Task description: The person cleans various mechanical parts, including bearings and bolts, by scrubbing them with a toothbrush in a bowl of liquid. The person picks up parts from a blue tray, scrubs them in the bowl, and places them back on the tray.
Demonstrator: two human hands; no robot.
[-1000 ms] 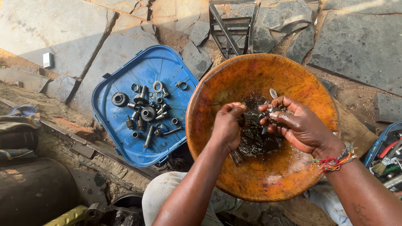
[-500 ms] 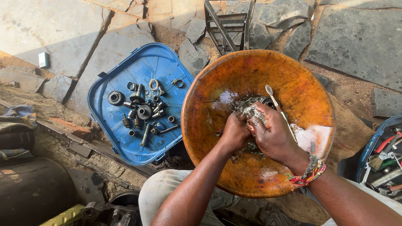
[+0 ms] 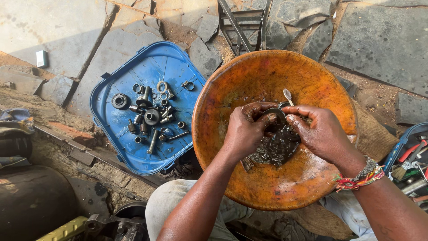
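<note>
A big orange bowl [image 3: 249,85] sits in front of me with dark oily liquid and metal parts pooled at its bottom. My left hand [image 3: 244,129] and my right hand [image 3: 320,131] meet over that pool and both grip a dark round metal part [image 3: 274,118], a ring or bearing. A small spoon-like metal piece [image 3: 288,95] leans in the bowl just behind my fingers. A colourful beaded band circles my right wrist.
Left of the bowl lies a blue plastic lid [image 3: 133,147] holding several bolts, rings and bearings [image 3: 149,115]. A tool tray [image 3: 408,165] sits at the right edge. Broken stone slabs, a black metal frame [image 3: 243,22] and a dark drum [image 3: 31,205] surround me.
My hands left the pile of parts, came together and lifted one round part out of the liquid. The view has shifted slightly to the right.
</note>
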